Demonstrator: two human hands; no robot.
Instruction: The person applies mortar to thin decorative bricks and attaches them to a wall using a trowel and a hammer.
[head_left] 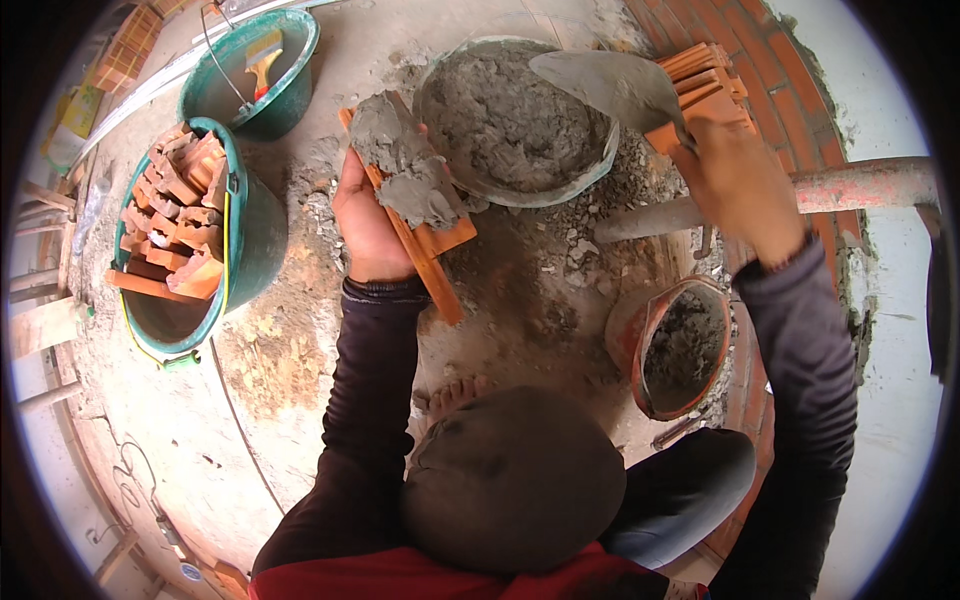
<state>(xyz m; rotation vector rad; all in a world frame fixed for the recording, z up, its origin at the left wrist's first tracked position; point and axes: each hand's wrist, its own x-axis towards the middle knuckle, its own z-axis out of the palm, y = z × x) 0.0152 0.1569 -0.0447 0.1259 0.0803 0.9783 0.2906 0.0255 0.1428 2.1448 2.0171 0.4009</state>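
Two hands work over a cluttered, mortar-strewn floor (300, 400). The left hand (368, 225) is clamped on an orange clay piece (430, 280), thumb along one side, most of its fingers hidden beneath. Grey mortar (400, 165) lies heaped on the upper part of that piece, just left of a round basin (592, 183) filled with more of the same mix. The right hand (745, 190) has its fingers curled tight around the mostly hidden handle of a trowel (605, 82), whose smeared blade reaches over the basin's right rim and covers part of a stack of clay pieces (705, 75).

A grey and red pole (860, 187) comes in from the right, passes behind the right hand and ends near the basin, lying between it and a small reddish bucket (622, 325) with grey mix inside. Brickwork (785, 85) borders a pale surface on the right.

On the left, a green bucket (255, 250) brims with broken brick pieces (175, 205); just beyond it, a second green bucket (298, 95) holds a paintbrush (262, 60). A thin cable (130, 480) trails at lower left. Bare toes (455, 393) show above a dark rounded shape (515, 480) that blocks the floor at lower middle.
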